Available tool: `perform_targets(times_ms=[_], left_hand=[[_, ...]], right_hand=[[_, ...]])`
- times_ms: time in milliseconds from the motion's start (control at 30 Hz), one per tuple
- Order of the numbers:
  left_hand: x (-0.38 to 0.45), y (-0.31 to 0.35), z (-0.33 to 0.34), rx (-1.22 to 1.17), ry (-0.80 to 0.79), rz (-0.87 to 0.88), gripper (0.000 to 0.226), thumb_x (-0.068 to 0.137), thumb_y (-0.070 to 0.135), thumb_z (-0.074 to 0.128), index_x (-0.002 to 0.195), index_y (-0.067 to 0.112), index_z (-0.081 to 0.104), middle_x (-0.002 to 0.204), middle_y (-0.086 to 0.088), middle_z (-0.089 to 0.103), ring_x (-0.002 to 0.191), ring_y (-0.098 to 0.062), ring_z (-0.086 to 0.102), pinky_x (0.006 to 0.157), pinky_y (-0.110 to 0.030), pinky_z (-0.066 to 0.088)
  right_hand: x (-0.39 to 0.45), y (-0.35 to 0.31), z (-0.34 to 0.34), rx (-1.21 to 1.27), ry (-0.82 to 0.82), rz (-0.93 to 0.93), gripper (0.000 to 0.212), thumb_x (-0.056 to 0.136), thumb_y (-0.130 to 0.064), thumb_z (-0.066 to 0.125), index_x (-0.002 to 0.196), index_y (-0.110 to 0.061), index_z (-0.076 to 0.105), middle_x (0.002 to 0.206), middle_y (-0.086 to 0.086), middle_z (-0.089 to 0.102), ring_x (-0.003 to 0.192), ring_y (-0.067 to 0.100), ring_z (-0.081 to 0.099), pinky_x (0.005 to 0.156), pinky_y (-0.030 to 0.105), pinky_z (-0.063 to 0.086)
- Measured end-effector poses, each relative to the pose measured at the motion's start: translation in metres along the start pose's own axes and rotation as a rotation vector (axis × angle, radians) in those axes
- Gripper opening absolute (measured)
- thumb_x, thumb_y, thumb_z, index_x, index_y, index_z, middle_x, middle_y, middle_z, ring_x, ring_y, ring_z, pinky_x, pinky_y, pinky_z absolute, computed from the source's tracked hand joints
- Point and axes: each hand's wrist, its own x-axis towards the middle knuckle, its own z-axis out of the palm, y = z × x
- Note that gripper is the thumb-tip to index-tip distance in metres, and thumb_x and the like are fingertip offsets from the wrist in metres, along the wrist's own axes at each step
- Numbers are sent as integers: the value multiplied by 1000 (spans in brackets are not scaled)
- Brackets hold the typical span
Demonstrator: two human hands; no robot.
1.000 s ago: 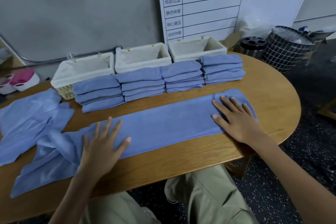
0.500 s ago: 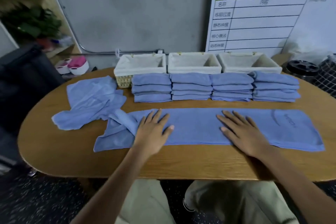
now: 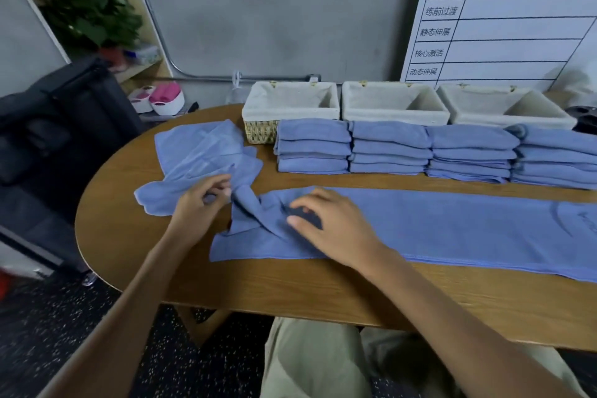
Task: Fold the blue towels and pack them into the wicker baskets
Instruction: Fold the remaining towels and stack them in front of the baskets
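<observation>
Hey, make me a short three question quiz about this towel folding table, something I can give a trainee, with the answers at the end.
1. Multiple choice: how many stacks of folded towels stand in front of the wicker baskets? A two, B four, C six.
2. True or false: the baskets already hold folded towels.
3. Fill in: the left hand pinches the bunched end of the ____ towel spread across the table, while the right hand rests on it.

Key: 1 B. 2 false, all three look empty. 3 long.
</observation>
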Motion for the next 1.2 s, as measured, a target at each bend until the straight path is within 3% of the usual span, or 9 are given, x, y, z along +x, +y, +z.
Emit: perform_targets(times_ms=[100, 233, 333, 467, 600, 800, 1000, 1100, 1200], left_hand=[[-3, -8, 4, -11, -15, -9, 31, 95, 20, 67, 119, 39, 58, 94, 10, 66, 92, -6, 63, 82, -25, 51], [3, -14, 2, 25, -75, -22, 41, 91, 23, 73, 130, 25, 60, 91, 5, 61, 88, -12, 61, 79, -30, 50], [12, -16, 2, 169, -134, 27, 23, 89, 28, 76, 109, 24, 67, 90, 5, 54, 81, -10, 55, 71, -26, 43], [23, -14, 4, 246, -163, 112, 17, 85, 26, 79, 88, 13, 69, 84, 0, 53, 74, -12, 54, 70, -35, 42], [35, -5, -14, 143, -204, 89, 9, 87, 18, 77, 93, 17, 70, 75, -6, 66, 69, -19, 61, 67, -23, 44], [53, -2, -33, 81, -158, 105, 22, 87, -1, 70, 98, 18, 74, 91, 10, 74, 80, -5, 69, 75, -19, 54], [40, -29, -22, 147, -144, 146, 23, 91, 4, 68, 96, 26, 75, 97, 11, 72, 92, -7, 65, 78, -17, 48], [34, -37, -17, 177, -108, 197, 29, 88, 3, 61, 98, 26, 76, 102, 11, 71, 98, -8, 64, 85, -29, 51], [33, -34, -18, 159, -106, 199, 27, 84, 14, 56, 95, 30, 74, 101, 13, 71, 99, -6, 64, 87, -31, 52]], right_hand=[[39, -23, 32, -116, -47, -30, 40, 94, -58, 53, 112, -24, 63, 106, -5, 57, 94, 17, 56, 75, 33, 39], [60, -23, 50, -107, -35, 12, 26, 93, -46, 59, 81, -25, 51, 82, -7, 50, 72, 17, 52, 64, 34, 33], [59, -13, 45, 100, -11, 86, 34, 94, -39, 57, 67, -26, 40, 70, -4, 45, 64, 14, 47, 58, 39, 33], [50, -5, 34, 316, -9, 107, 31, 103, -30, 50, 76, -13, 52, 73, 4, 53, 70, 18, 51, 65, 38, 38], [46, -5, 22, 378, -2, 55, 32, 106, -20, 45, 81, -2, 53, 78, 11, 51, 72, 17, 45, 65, 26, 31], [43, -10, 30, 413, -24, -74, 28, 105, -21, 44, 78, -19, 52, 85, 1, 51, 80, 5, 48, 74, 21, 38], [39, -12, 45, 100, -224, -186, 40, 101, -50, 37, 103, -24, 66, 100, -9, 50, 91, 9, 47, 80, 33, 39], [37, -19, 42, -89, -150, -229, 53, 95, -64, 33, 124, -29, 62, 111, -10, 52, 103, 14, 49, 87, 35, 38], [35, -39, 46, -155, -66, -324, 49, 94, -62, 42, 123, -27, 61, 110, -7, 54, 97, 16, 50, 80, 33, 36]])
